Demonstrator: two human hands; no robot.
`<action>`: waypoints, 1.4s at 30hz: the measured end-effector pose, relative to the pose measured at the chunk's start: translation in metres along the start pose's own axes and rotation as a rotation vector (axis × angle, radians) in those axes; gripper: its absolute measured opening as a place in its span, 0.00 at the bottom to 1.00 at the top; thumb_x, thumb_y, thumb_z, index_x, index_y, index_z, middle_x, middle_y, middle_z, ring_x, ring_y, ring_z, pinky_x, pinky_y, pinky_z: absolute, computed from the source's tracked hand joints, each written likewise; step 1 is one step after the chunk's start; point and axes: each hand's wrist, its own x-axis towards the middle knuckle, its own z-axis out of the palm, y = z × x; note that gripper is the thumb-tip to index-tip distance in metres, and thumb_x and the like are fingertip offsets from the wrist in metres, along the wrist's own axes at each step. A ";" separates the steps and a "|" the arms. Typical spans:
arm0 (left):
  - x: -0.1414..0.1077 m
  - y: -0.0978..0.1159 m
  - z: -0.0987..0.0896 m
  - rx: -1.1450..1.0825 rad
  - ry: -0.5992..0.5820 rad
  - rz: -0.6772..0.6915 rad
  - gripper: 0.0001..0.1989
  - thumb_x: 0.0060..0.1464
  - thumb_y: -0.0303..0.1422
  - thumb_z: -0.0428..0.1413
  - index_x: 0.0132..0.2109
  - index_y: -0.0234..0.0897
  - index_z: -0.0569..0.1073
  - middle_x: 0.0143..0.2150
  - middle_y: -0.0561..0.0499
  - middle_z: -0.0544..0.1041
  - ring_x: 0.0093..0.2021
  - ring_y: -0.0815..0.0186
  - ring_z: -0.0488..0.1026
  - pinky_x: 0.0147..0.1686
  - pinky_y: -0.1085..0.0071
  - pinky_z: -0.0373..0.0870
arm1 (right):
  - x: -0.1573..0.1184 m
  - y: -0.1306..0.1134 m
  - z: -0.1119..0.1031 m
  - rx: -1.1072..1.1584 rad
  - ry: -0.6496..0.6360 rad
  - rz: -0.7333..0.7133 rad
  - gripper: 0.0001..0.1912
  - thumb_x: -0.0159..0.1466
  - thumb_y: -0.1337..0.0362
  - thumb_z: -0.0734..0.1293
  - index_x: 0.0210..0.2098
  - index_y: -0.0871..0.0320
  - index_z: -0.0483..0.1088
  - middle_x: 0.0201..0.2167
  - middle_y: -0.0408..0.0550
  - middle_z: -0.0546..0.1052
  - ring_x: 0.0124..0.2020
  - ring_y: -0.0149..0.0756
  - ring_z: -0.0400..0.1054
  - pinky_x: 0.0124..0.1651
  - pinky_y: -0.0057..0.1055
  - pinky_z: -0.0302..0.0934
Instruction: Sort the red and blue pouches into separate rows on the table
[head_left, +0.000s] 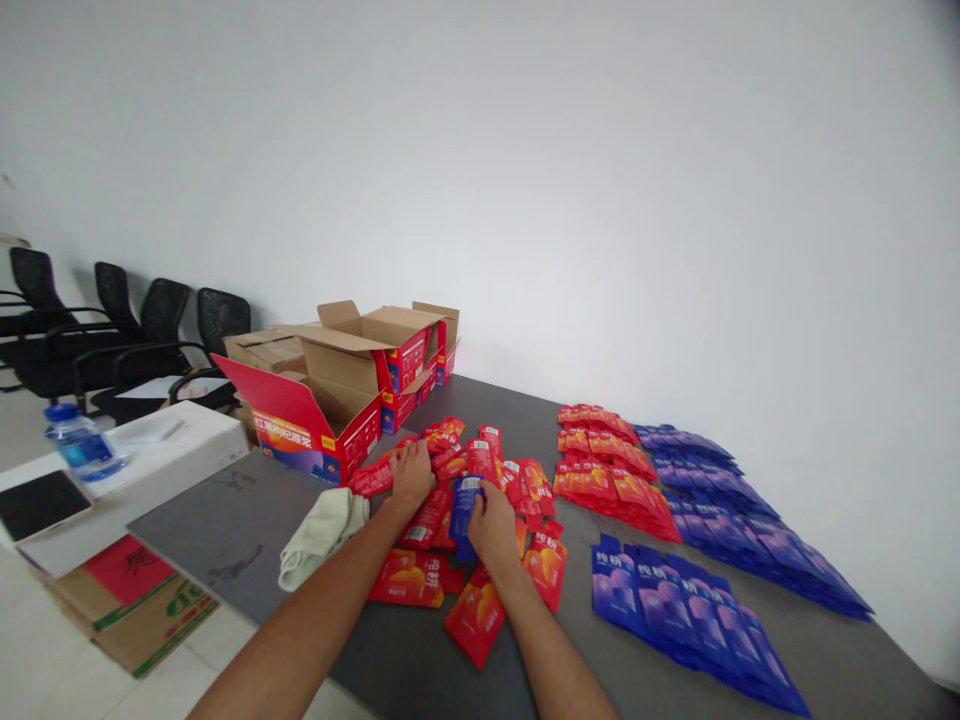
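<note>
A loose heap of red pouches (481, 460) printed with orange fruit lies in the middle of the dark table. My left hand (412, 474) is at the heap's left side, its fingers bent and closed on a red pouch (375, 477); the fingertips are partly hidden. In my right hand (492, 522) is a blue pouch (463, 512), gripped by its right edge between thumb and fingers, back label up, over the heap. To the right, red pouches (611, 480) lie in overlapping rows, beside rows of blue pouches (697, 610).
Opened red-and-brown cartons (319, 430) stand at the table's back left. A pale cloth (324, 535) lies left of the heap. Beyond the table's left edge are a white box (172, 455) with a water bottle (81, 442) and a tablet (41, 505), plus black chairs (161, 310). A white wall rises behind.
</note>
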 end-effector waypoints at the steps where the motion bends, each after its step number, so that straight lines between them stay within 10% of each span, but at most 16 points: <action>1: 0.002 0.000 0.000 0.008 -0.003 0.010 0.21 0.51 0.21 0.50 0.53 0.34 0.65 0.55 0.38 0.70 0.60 0.54 0.63 0.62 0.53 0.47 | 0.000 -0.001 -0.001 0.001 0.001 0.000 0.19 0.66 0.68 0.56 0.52 0.62 0.71 0.49 0.56 0.76 0.50 0.41 0.70 0.55 0.32 0.61; 17: -0.013 -0.001 -0.031 -0.116 0.055 0.223 0.21 0.57 0.18 0.42 0.54 0.36 0.66 0.52 0.43 0.70 0.52 0.60 0.69 0.53 0.63 0.62 | -0.002 -0.001 -0.011 0.069 0.003 0.014 0.18 0.66 0.67 0.57 0.49 0.58 0.73 0.46 0.51 0.78 0.46 0.37 0.72 0.50 0.28 0.62; 28: -0.050 0.046 -0.063 -0.319 0.164 0.333 0.21 0.52 0.14 0.43 0.48 0.37 0.68 0.47 0.45 0.69 0.51 0.62 0.67 0.54 0.63 0.66 | -0.014 -0.004 -0.041 0.095 0.029 0.038 0.19 0.64 0.69 0.57 0.49 0.58 0.74 0.45 0.51 0.79 0.46 0.37 0.73 0.51 0.28 0.63; 42: -0.134 0.108 -0.053 -0.397 -0.076 0.478 0.16 0.49 0.16 0.45 0.38 0.38 0.70 0.43 0.47 0.71 0.48 0.61 0.68 0.52 0.65 0.65 | -0.051 0.053 -0.116 0.212 0.172 0.200 0.17 0.60 0.62 0.60 0.42 0.60 0.76 0.35 0.51 0.80 0.37 0.41 0.73 0.44 0.33 0.64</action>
